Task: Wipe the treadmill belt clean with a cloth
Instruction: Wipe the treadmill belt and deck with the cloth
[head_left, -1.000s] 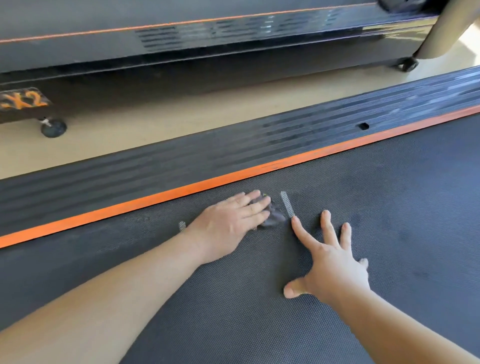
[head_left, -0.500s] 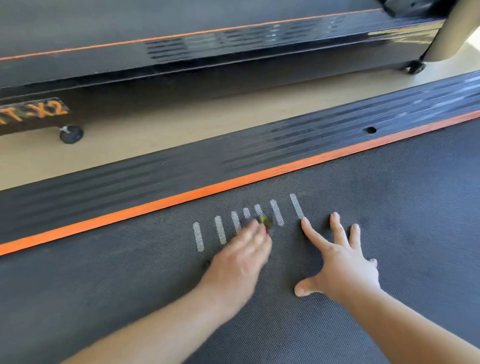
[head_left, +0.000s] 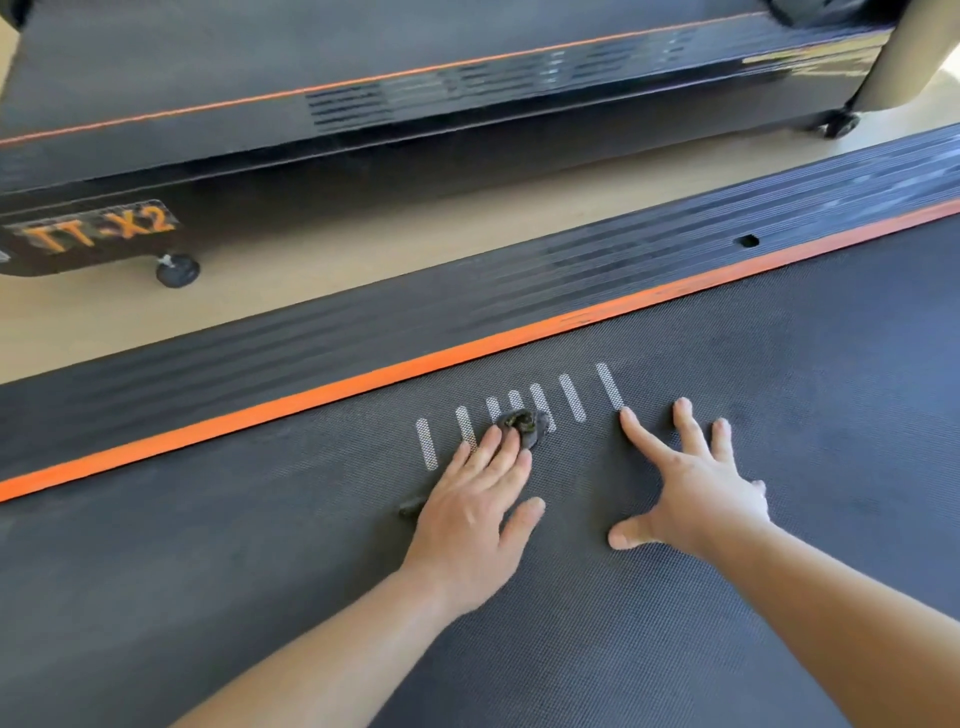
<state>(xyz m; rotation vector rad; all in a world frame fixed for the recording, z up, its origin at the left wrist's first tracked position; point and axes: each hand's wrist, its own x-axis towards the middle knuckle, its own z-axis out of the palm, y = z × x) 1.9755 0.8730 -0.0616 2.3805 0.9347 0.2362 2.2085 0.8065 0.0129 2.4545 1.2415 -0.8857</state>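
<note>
Head view: left grip (head_left: 467, 525) flat, released, over half-hidden dark cloth (head_left: 523, 423); right grip (head_left: 696, 493) splayed flat on belt (head_left: 789, 415).

Charcoal grey for the treadmill belt (head_left: 727, 519), with a fine mesh-like weave pattern all over. Printed on it, a fan of short white stripes (head_left: 571, 397), seven or so, each built from tiny dots. Bright orange strip (head_left: 363, 376) right along the belt's edge. Black for the side rail (head_left: 363, 322) beyond that, with long parallel ribs running lengthwise. Crumpled cloth (head_left: 524, 423): blackish, maybe a hint of olive, hard to tell. Pale beige floor (head_left: 311, 249), faint wood look. Second machine (head_left: 260, 52) behind: black again, thin orange pinstripe, plus blurry orange "TT-X2" lettering (head_left: 98, 228) on a dark plate. Little black wheel (head_left: 177, 270) underneath. Beige post (head_left: 904, 62) far top right.
</note>
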